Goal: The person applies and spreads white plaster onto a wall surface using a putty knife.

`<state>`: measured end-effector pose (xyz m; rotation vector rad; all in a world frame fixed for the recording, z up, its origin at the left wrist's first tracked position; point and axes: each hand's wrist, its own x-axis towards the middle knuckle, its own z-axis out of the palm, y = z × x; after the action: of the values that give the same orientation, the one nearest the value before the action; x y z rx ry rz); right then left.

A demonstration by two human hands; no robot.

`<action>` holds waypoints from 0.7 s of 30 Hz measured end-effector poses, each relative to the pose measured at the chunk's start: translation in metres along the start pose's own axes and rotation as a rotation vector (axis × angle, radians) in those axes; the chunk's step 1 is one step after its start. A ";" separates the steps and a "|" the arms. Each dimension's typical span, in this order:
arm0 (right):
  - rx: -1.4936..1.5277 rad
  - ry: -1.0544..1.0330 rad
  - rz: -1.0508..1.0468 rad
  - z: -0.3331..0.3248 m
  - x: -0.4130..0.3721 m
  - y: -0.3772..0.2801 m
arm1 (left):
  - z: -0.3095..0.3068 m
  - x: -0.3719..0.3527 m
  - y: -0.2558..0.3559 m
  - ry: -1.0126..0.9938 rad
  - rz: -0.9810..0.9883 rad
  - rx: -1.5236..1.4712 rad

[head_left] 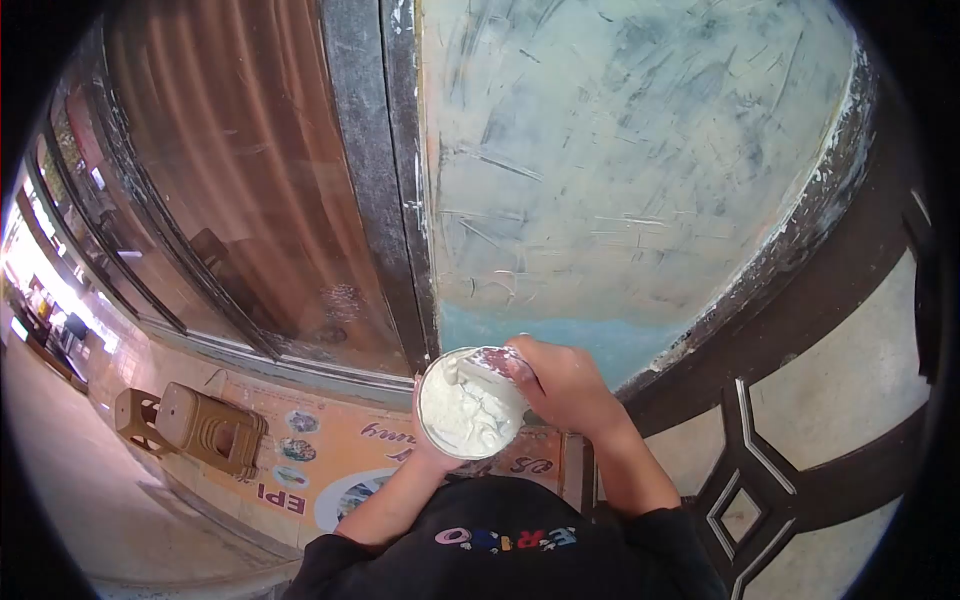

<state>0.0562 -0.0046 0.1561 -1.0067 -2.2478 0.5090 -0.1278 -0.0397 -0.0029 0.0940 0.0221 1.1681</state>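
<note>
Looking down through the head view, I have, from my distant seat, a round tub of thick white paste at the centre, held in front of a dark printed shirt. The left hand is curled around the tub's left and near side, its grip as wide as the tub wall demands, with most of its fingers hidden. The right hand, at the tub's right rim, is closed narrowly on a paste-smeared tool, whose exact shape I cannot make out. The tool's long axis appears to run leftward from that grip, across the far part of the tub's mouth, so the paste lies just left of the right hand, the nearer one to the tool. Beyond the tub and to its right rises a streaked, pale wall panel; beyond it to the left, a glass pane shows brown curtain folds. Well left of the tub stand brown plastic stools.
</note>
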 end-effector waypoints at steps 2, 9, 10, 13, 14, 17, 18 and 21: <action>-0.069 0.045 -0.071 0.001 0.002 -0.008 | 0.004 0.001 -0.001 -0.011 0.017 0.004; -0.184 0.056 -0.170 0.005 0.006 -0.011 | 0.002 0.004 0.004 -0.009 0.031 -0.033; -0.153 0.114 -0.171 0.004 0.005 -0.013 | 0.003 0.003 0.004 -0.005 0.034 -0.036; -0.228 -0.083 -0.032 0.011 0.012 -0.003 | 0.009 0.005 0.004 0.001 0.043 0.020; -0.232 -0.077 -0.034 0.009 0.013 -0.003 | 0.009 0.007 0.005 -0.006 0.040 0.024; -0.095 0.004 -0.057 0.002 0.012 -0.005 | 0.002 0.007 0.006 -0.001 0.080 -0.003; -0.068 0.041 -0.029 0.002 0.013 -0.006 | 0.000 0.006 0.006 0.000 0.076 -0.002; -0.084 0.051 -0.006 0.016 0.013 -0.001 | -0.005 0.006 0.006 0.060 0.059 -0.026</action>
<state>0.0383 0.0039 0.1499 -1.0428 -2.2422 0.3851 -0.1315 -0.0316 -0.0075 0.0370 0.0569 1.2298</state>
